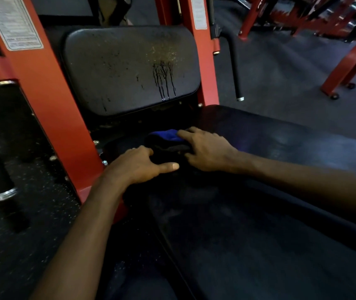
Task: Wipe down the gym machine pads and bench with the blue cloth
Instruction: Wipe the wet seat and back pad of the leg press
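Bench (259, 213): left hand (138, 167), right hand (207, 150) on blue cloth (166, 135); labels (14, 22) illegible

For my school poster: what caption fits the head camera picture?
Left hand and right hand hold the blue cloth on the bench, below a drip-streaked pad.

The cloth (166, 135) is bright blue, with a darker, nearly black fold below it. The pad (129, 68) is black, flecked with pale droplets and streaked by dark vertical drips. The frame posts (49, 94) are red and carry white labels (14, 22). The bench (237, 191) is black with faint greyish smears. The floor (42, 202) is dark with white speckles.
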A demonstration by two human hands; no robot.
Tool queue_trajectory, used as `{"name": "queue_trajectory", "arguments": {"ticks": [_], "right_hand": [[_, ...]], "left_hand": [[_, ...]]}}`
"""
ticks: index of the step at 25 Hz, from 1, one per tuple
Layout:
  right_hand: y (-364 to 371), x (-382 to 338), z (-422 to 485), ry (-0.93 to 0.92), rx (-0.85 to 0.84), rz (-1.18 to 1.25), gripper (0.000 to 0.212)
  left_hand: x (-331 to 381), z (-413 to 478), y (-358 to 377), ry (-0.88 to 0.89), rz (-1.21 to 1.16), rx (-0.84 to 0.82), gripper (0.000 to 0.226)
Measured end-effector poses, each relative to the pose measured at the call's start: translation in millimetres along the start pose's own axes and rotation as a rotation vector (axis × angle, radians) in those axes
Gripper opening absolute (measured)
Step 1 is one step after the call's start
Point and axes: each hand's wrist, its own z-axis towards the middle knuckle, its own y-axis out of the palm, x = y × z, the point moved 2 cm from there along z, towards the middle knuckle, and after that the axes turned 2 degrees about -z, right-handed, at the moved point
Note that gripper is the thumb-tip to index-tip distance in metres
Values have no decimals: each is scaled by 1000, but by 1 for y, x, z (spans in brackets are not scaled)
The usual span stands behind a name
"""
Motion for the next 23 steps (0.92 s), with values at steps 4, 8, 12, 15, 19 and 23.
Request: {"name": "queue_trajectory", "arguments": {"ticks": [4,8,12,15,19,23], "right_hand": [[6,55,82,116,-33,-57,57],[6,122,129,410,44,-102,50],[4,119,138,510,103,-137,49],[19,48,133,203,43,-127,52],[24,42,116,73,70,-110,55],[0,151,128,500,113,-227,45]], "left_hand": [[7,2,-1,2,60,-63,106],[4,7,-3,-5,1,-71,109],[6,12,-3,7,1,-60,108],[17,22,-10,-13,65,-99,102],[30,38,-20,-23,111,-172,89],[31,42,-19,-34,138,-206,102]]}}
